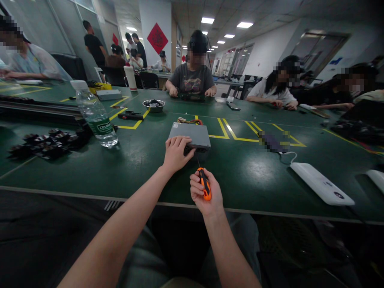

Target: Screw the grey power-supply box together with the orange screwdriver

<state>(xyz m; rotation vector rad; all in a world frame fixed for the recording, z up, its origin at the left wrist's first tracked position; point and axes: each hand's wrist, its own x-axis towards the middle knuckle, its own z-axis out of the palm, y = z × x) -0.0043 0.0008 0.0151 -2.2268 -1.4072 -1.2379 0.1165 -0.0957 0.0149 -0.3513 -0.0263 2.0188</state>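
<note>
A grey metal computer power supply (196, 134) lies on the green table in front of me, with a bundle of coloured wires (189, 121) at its far side. My left hand (177, 154) grips its near left corner, fingers over the top and thumb at the front edge. In my right hand (213, 194) is an orange and black screwdriver (205, 185), held by the handle. Its thin shaft points up toward the front face of the power supply. Whether the tip touches it, I cannot tell.
To the left stand a water bottle (96, 116) and a pile of black parts (51, 144). A metal bowl (153, 105) with small pieces sits beyond. On the right, a cable joins a phone (271, 142) to a white power bank (322, 184). Several people sit around.
</note>
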